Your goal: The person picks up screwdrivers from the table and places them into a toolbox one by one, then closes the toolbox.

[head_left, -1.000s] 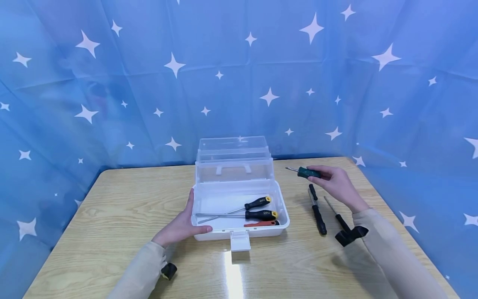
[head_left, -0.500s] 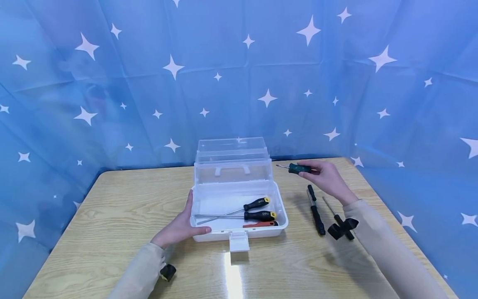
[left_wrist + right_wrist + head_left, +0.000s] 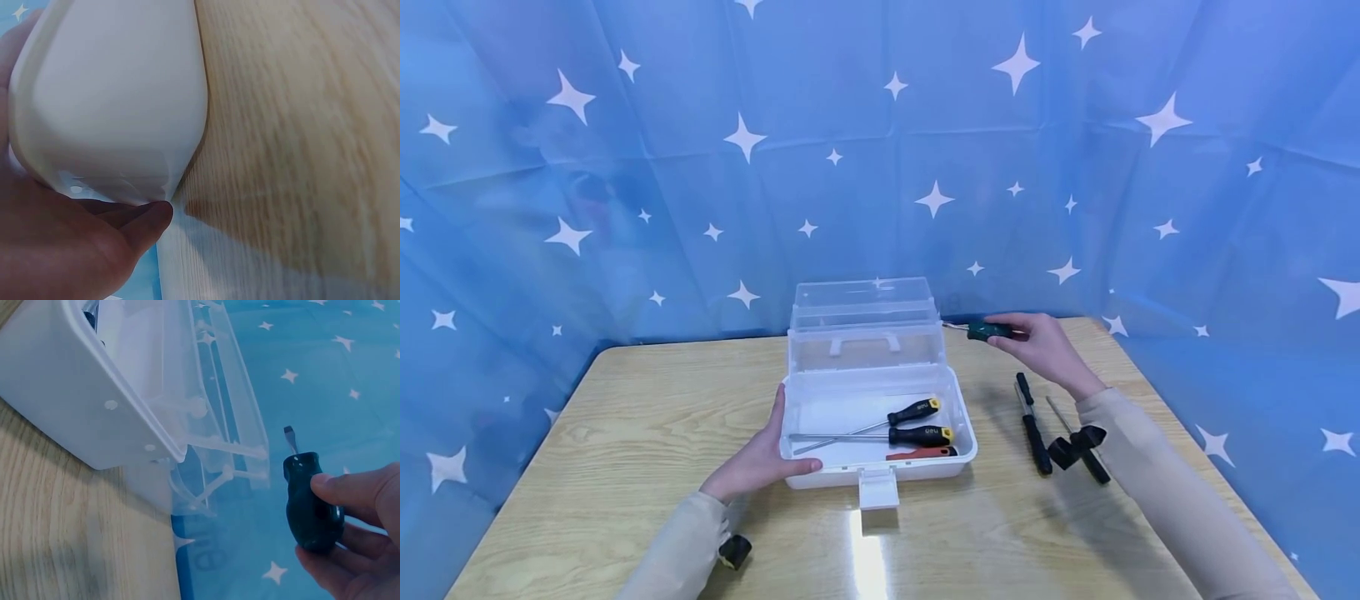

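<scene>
My right hand [image 3: 1045, 346] pinches a stubby green-handled screwdriver [image 3: 988, 331] by its handle, above the table right of the lid. In the right wrist view, the flat tip of this screwdriver [image 3: 312, 509] points up and away from the fingers. With the thumb at the front and the other fingers along the left side, my left hand [image 3: 760, 462] grips the left end of a white toolbox [image 3: 925, 472]. Inside lie two black-and-yellow screwdrivers, the shorter one [image 3: 913, 410] crossing the longer one [image 3: 921, 436], and a red-handled tool [image 3: 923, 453].
The clear toolbox lid [image 3: 868, 317] stands raised at the back, and the front latch [image 3: 877, 489] hangs down. Several black-handled tools lie right of the box, among them one screwdriver [image 3: 1037, 446] and another [image 3: 1096, 467]. A blue star-patterned curtain [image 3: 850, 192] hangs behind the wooden table [image 3: 655, 417].
My right hand has moved left with the green screwdriver, bringing it close to the raised lid. My left hand has stayed on the toolbox. The view has shifted slightly.
</scene>
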